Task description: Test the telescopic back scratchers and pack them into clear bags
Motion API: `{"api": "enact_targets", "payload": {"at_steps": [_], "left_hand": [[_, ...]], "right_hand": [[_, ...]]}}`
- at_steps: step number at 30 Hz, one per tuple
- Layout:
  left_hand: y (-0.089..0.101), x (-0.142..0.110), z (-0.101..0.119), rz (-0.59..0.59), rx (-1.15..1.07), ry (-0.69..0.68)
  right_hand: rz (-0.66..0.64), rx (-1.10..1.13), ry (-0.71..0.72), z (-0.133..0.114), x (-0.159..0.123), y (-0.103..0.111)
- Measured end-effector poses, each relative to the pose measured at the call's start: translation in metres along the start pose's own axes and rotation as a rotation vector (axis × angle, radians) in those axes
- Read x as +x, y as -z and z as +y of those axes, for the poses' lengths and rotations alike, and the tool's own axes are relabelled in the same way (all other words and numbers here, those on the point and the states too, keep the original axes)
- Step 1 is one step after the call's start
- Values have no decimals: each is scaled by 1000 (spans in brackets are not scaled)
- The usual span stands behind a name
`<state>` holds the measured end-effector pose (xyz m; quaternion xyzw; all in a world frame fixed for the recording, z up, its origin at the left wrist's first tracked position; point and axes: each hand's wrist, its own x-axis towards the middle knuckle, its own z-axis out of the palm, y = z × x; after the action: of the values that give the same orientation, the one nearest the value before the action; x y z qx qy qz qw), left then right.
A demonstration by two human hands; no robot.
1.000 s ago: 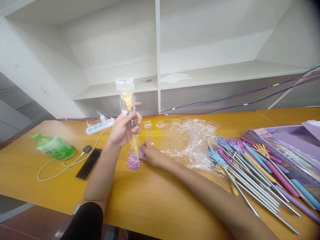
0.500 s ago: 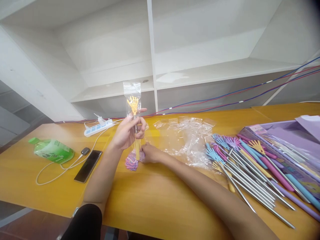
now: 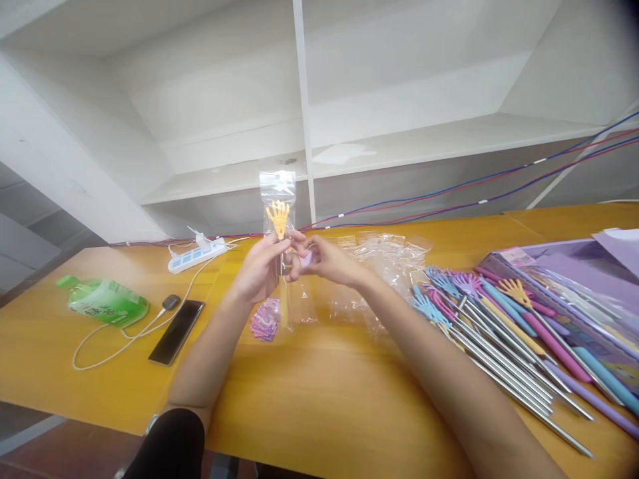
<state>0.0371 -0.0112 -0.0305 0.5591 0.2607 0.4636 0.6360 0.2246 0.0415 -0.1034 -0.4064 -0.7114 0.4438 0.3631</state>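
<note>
My left hand (image 3: pixel 259 269) is closed round a yellow back scratcher (image 3: pixel 278 218), which stands upright inside a clear plastic bag (image 3: pixel 277 185). Its hand-shaped head points up and the yellow handle hangs below my fingers. Close beside it, the fingers of my right hand (image 3: pixel 329 259) pinch a small pale purple card (image 3: pixel 307 259), partly hidden by the fingers. Below my left hand, a small stack of pink and purple cards (image 3: pixel 265 320) lies fanned on the table.
Clear plastic bags (image 3: pixel 384 273) are spread behind my right forearm. Several back scratchers (image 3: pixel 504 346) in mixed colours lie at right, beside a purple box (image 3: pixel 539 256). To the left are a green bottle (image 3: pixel 107 299), a phone (image 3: pixel 176 332) and a power strip (image 3: pixel 197 256).
My right hand has come up from the card stack to my left hand, bringing a small card. The bagged back scratcher has shifted slightly right and down.
</note>
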Motion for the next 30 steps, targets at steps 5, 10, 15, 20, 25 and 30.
{"api": "enact_targets", "payload": {"at_steps": [5, 10, 15, 20, 25, 30], "left_hand": [[-12, 5, -24, -17, -44, 144], [-19, 6, -37, -60, -59, 165], [-18, 6, -39, -60, -62, 155], [-16, 6, -39, -47, -70, 146], [-16, 7, -39, -36, -66, 127], [-18, 6, -40, -6, -34, 82]], "right_hand": [[273, 83, 65, -20, -10, 48], [468, 70, 214, -45, -32, 67], [352, 127, 294, -70, -52, 66], [316, 93, 277, -81, -57, 63], [354, -53, 388, -77, -55, 60], [370, -525, 912, -67, -50, 51]]}}
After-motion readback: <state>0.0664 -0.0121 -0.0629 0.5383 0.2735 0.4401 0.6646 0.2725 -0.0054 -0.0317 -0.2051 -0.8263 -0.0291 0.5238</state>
